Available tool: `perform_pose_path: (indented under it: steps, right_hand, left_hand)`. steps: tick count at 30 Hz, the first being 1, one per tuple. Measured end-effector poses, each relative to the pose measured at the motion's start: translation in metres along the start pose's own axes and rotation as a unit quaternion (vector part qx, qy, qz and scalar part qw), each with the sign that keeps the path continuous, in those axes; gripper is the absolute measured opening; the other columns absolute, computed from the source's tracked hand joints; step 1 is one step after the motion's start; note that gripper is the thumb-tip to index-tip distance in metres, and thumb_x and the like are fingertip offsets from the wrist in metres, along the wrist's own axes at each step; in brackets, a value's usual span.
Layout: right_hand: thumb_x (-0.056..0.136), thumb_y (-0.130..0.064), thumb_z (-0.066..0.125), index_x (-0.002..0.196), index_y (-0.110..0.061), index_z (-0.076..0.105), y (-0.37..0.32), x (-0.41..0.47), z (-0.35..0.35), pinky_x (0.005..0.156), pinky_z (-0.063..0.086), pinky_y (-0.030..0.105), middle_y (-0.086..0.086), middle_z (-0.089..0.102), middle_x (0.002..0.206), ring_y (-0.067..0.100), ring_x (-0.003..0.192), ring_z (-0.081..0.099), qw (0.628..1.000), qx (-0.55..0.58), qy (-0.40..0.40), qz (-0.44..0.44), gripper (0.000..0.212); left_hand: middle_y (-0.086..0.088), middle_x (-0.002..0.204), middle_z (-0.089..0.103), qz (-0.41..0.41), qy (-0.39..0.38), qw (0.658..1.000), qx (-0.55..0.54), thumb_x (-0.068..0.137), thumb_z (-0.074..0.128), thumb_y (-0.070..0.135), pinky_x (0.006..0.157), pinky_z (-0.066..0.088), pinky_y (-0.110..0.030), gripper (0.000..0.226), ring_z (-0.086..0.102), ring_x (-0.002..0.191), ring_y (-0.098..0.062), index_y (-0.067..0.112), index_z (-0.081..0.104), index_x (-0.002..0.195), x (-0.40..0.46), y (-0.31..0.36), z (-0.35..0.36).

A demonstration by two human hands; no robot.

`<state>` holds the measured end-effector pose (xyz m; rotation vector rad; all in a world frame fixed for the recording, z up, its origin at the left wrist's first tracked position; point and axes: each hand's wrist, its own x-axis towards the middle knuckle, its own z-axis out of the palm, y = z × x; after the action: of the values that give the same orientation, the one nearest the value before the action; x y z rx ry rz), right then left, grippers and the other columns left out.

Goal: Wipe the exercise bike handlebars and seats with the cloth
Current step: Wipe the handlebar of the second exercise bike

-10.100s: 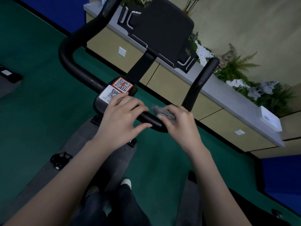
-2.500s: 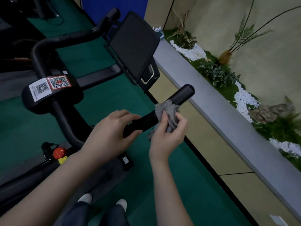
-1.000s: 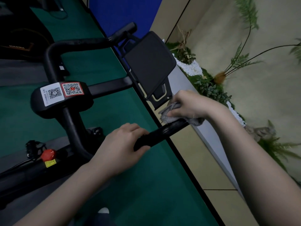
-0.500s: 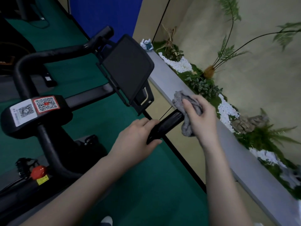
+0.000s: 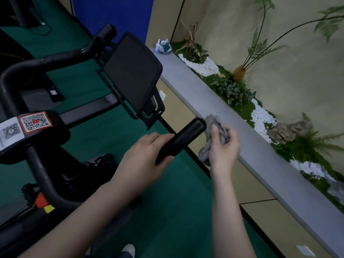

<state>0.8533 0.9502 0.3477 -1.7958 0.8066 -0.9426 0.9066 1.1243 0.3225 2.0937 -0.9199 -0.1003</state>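
1. Your left hand (image 5: pixel 147 155) is wrapped around the right handlebar grip (image 5: pixel 183 138), fingers curled over the top, bracing the bar partway down. Good — keep that hold firm so the bar does not rock under the wipe.
2. Your right hand (image 5: pixel 222 146) has the grey cloth (image 5: pixel 214 131) bunched in a closed grasp, thumb pressed across it. The cloth sits just beside the rounded end of the grip; whether it touches the end cap I cannot tell, the frame is soft there.
3. Step in hand, as I judge it: finishing the tip of this grip. Cup the cloth over the end, twist, then draw back along the bar toward your left hand.
4. Shift the left hand down the bar afterward so the patch beneath it gets wiped too — otherwise it is likely missed.
5. The cloth is wadded tight; opening it a little should give more contact.
6. The far handlebar (image 5: pixel 61 57), the tablet holder (image 5: pixel 132 75) and the stem with the QR stickers (image 5: pixel 24 125) lie to the left. No seat in view; that part looks still ahead.
7. Containers: only the long planter ledge (image 5: pixel 242 131) on the right, holding white pebbles (image 5: pixel 262 118), green plants (image 5: pixel 230 90) and a rock (image 5: pixel 290 129). A crumpled wrapper (image 5: pixel 163 46) sits at its far end.
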Motion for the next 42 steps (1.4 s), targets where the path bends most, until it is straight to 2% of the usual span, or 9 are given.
perform_pose_path:
  steps: [3,6,13,18,20,26,35,40,42]
  right_hand:
    - [0.093,-0.005,0.057,0.1,-0.014,0.059,0.008,-0.02,0.012,0.068,0.051,0.01,-0.013,0.061,0.085,-0.016,0.067,0.058,0.996,-0.009,-0.07,0.054,0.012]
    - [0.093,-0.001,0.055,0.104,-0.021,0.062,0.012,-0.048,0.022,0.091,0.052,0.023,-0.01,0.069,0.1,-0.003,0.097,0.064,0.979,0.052,-0.157,0.116,0.024]
    - [0.093,0.005,0.052,0.106,-0.01,0.068,0.017,-0.079,0.015,0.085,0.055,0.03,0.009,0.073,0.103,0.024,0.101,0.068,0.938,0.211,-0.193,0.197,0.025]
    - [0.093,0.0,0.054,0.096,-0.015,0.067,0.002,-0.056,0.012,0.068,0.056,0.025,-0.003,0.074,0.084,0.012,0.08,0.07,0.947,0.241,-0.086,0.196,0.02]
    - [0.094,-0.002,0.054,0.099,-0.014,0.065,-0.008,-0.038,0.008,0.073,0.057,0.026,-0.004,0.074,0.087,0.011,0.085,0.07,0.949,0.271,-0.046,0.155,0.017]
    - [0.094,-0.001,0.054,0.094,-0.012,0.065,-0.003,-0.065,0.016,0.066,0.052,0.017,-0.01,0.072,0.079,0.004,0.076,0.067,0.975,0.197,-0.023,0.103,0.016]
    - [0.094,-0.006,0.058,0.103,-0.019,0.065,-0.004,-0.089,0.025,0.085,0.054,0.026,0.001,0.069,0.1,0.01,0.095,0.066,0.983,0.145,0.09,0.063,0.018]
    - [0.093,-0.007,0.059,0.111,-0.008,0.066,0.009,-0.125,0.032,0.093,0.053,0.039,0.008,0.068,0.106,0.018,0.102,0.065,0.992,0.072,0.063,0.088,0.019]
    - [0.093,-0.005,0.059,0.107,-0.011,0.068,0.008,-0.135,0.027,0.094,0.053,0.034,0.0,0.07,0.102,0.01,0.099,0.066,0.99,0.074,0.056,0.11,0.018]
  left_hand:
    - [0.011,0.111,0.056,-0.003,0.0,1.0,0.001,0.085,0.065,0.032,0.083,0.05,-0.039,0.051,0.052,0.102,-0.013,0.03,0.048,0.134,0.0,0.001,-0.001]
    - [0.009,0.114,0.056,-0.004,-0.008,1.0,-0.012,0.083,0.069,0.029,0.085,0.051,-0.04,0.054,0.055,0.102,-0.014,0.028,0.05,0.133,-0.001,0.0,-0.003]
    - [0.012,0.113,0.054,-0.019,-0.014,0.999,-0.032,0.081,0.072,0.026,0.086,0.047,-0.027,0.051,0.054,0.101,-0.008,0.027,0.055,0.129,-0.008,-0.005,-0.008]
    - [0.01,0.112,0.056,-0.019,-0.012,0.999,-0.028,0.082,0.071,0.023,0.085,0.047,-0.027,0.048,0.054,0.099,-0.01,0.025,0.055,0.128,-0.008,-0.004,-0.008]
    - [0.01,0.113,0.056,-0.017,-0.015,0.999,-0.026,0.083,0.07,0.024,0.086,0.045,-0.025,0.048,0.054,0.101,-0.01,0.025,0.054,0.129,-0.008,-0.004,-0.008]
    - [0.009,0.111,0.057,-0.013,-0.012,0.999,-0.036,0.082,0.07,0.02,0.086,0.048,-0.031,0.046,0.055,0.101,-0.013,0.024,0.057,0.125,-0.007,-0.005,-0.007]
    - [0.006,0.114,0.056,0.006,-0.035,0.999,-0.039,0.083,0.069,0.023,0.087,0.042,-0.022,0.049,0.053,0.103,-0.012,0.021,0.054,0.13,-0.007,-0.009,-0.009]
    - [0.004,0.116,0.056,0.025,-0.062,0.996,-0.054,0.085,0.067,0.024,0.091,0.044,-0.026,0.05,0.054,0.105,-0.013,0.018,0.053,0.132,-0.006,-0.014,-0.015]
    - [0.002,0.118,0.056,0.034,-0.071,0.996,-0.051,0.087,0.066,0.026,0.092,0.043,-0.025,0.05,0.053,0.107,-0.014,0.017,0.051,0.134,-0.005,-0.015,-0.017]
